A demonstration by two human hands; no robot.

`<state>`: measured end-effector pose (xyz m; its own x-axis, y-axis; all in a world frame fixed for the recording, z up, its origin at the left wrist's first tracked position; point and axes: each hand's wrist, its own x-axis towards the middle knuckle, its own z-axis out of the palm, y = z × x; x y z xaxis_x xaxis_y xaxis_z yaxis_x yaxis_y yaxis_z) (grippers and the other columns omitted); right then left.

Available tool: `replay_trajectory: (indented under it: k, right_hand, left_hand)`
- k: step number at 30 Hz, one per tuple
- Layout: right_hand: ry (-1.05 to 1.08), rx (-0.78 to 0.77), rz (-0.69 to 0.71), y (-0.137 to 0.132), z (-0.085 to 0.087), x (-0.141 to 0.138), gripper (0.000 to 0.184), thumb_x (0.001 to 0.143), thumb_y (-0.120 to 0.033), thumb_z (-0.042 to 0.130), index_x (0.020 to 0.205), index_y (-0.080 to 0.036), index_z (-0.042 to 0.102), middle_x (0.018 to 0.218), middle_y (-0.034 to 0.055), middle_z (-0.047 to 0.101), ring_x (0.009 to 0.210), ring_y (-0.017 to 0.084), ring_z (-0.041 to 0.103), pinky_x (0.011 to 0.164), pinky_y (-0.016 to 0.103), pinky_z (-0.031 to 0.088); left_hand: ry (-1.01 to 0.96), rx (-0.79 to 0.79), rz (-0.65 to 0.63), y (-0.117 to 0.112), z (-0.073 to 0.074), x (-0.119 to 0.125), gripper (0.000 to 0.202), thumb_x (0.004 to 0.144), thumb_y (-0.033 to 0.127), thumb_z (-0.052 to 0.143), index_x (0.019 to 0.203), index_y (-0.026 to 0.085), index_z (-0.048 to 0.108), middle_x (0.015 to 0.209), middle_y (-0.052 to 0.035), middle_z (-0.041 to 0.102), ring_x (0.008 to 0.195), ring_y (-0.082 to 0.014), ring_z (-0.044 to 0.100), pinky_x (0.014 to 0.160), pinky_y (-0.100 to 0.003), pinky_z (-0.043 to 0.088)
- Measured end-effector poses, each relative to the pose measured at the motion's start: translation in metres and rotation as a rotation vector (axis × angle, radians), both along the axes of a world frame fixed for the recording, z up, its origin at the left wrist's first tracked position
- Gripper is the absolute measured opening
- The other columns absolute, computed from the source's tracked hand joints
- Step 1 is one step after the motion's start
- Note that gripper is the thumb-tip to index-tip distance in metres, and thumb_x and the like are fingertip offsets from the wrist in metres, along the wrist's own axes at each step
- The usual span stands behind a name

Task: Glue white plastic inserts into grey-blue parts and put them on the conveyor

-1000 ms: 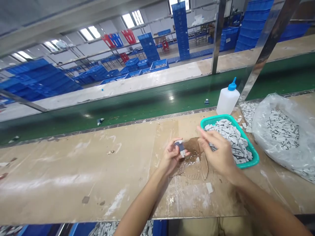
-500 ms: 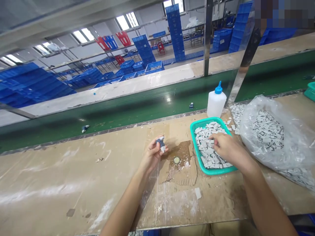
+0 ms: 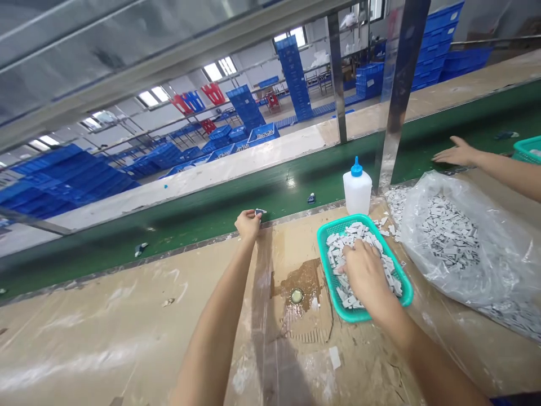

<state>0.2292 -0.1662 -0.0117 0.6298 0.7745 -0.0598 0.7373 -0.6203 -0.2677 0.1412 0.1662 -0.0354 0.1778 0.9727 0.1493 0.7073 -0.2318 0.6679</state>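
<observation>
My left hand (image 3: pixel 248 224) reaches to the near edge of the green conveyor belt (image 3: pixel 203 217). Its fingers pinch a small dark blue and white plastic part (image 3: pixel 260 212) just over the belt. My right hand (image 3: pixel 364 269) lies on the heap of flat white plastic pieces (image 3: pixel 353 237) inside a turquoise basket (image 3: pixel 333 301). Its fingers are spread among the pieces, fingertips partly hidden, and no held piece shows. Between my arms, a small round pot (image 3: pixel 297 296) sits on a wet, torn cardboard patch (image 3: pixel 310 330).
A white squeeze bottle (image 3: pixel 357 192) with a blue cap stands behind the basket. On the right lies a clear plastic bag (image 3: pixel 416 225) of white pieces. Another person's hand (image 3: pixel 459 153) extends over the belt. Small parts (image 3: pixel 311 198) ride there. A metal post (image 3: pixel 393 113) rises beyond the bottle.
My left hand has moved forward and left with the part, from above the table to the belt. My right hand now lies flatter on the pieces. Another person's hand has appeared at right.
</observation>
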Motion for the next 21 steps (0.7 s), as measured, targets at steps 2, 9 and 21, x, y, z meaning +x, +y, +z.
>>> replay_trajectory:
  k: [2,9,21]
  right_hand:
    - [0.008,0.021,0.002,-0.001,-0.002,0.002,0.015,0.087,-0.014,0.061,0.096,-0.013,0.072,0.100,0.0172,0.064,0.099,0.031,0.059,0.086,0.039,0.041]
    - [0.021,0.094,0.014,0.000,-0.009,0.005,0.021,0.088,-0.009,0.053,0.087,-0.014,0.073,0.100,0.0173,0.064,0.097,0.031,0.058,0.087,0.042,0.041]
    - [0.216,0.384,-0.096,0.007,0.001,0.011,0.017,0.088,-0.017,0.057,0.103,-0.015,0.064,0.097,0.0107,0.070,0.092,0.024,0.065,0.079,0.032,0.049]
  left_hand:
    - [0.063,0.025,0.049,0.001,0.000,0.013,0.038,0.080,0.013,0.061,0.117,0.005,0.056,0.120,-0.0275,0.064,0.123,-0.0359,0.057,0.104,-0.051,0.042]
    - [0.150,0.080,-0.239,-0.030,-0.006,0.080,0.042,0.080,0.019,0.064,0.121,0.011,0.059,0.127,-0.0216,0.062,0.127,-0.0315,0.054,0.107,-0.042,0.042]
    - [0.028,0.085,-0.482,-0.078,0.006,0.105,0.013,0.075,0.019,0.057,0.075,0.019,0.070,0.121,-0.0083,0.071,0.124,-0.0363,0.059,0.107,-0.052,0.044]
